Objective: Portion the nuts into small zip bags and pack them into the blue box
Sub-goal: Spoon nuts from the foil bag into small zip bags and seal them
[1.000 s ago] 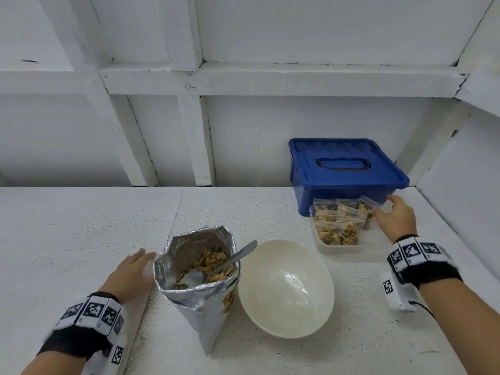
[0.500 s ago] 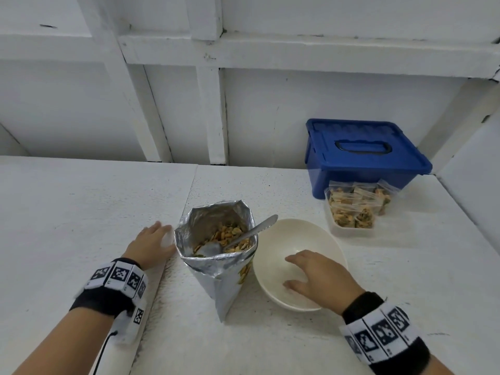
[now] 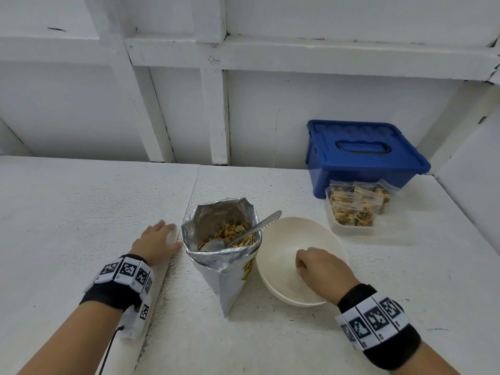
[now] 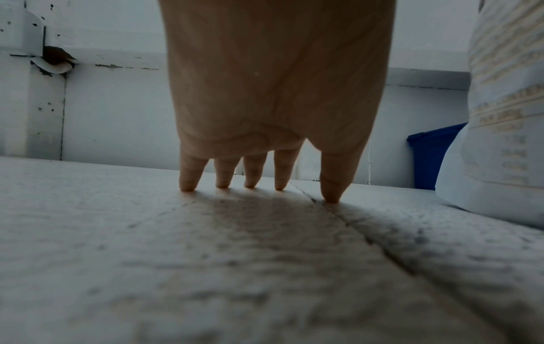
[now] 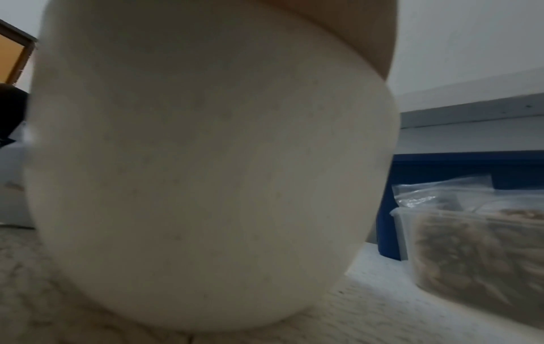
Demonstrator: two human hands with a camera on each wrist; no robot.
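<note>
An open foil bag of nuts (image 3: pixel 221 239) stands mid-table with a metal spoon (image 3: pixel 257 228) in it. My left hand (image 3: pixel 158 242) rests just left of the bag, straight fingertips (image 4: pixel 188 183) on the table, holding nothing. A white bowl (image 3: pixel 324 239) sits right of the bag. My right hand (image 3: pixel 319 269) reaches over its near rim, fingers curled down inside; nothing shows in them. The blue box (image 3: pixel 362 155) stands at the back right, lid on. In front of it, a clear tub (image 3: pixel 351 230) holds several filled zip bags (image 3: pixel 351 204).
The bowl's outer wall (image 5: pixel 206 163) fills the right wrist view, with the tub (image 5: pixel 477 244) and the blue box (image 5: pixel 441 167) beyond. A white wall runs behind the table and another closes in on the right. A seam (image 4: pixel 368 235) crosses the tabletop.
My right hand left the tub of zip bags, came back over the bowl, and its fingers have curled down inside. The left hand has stayed beside the foil bag.
</note>
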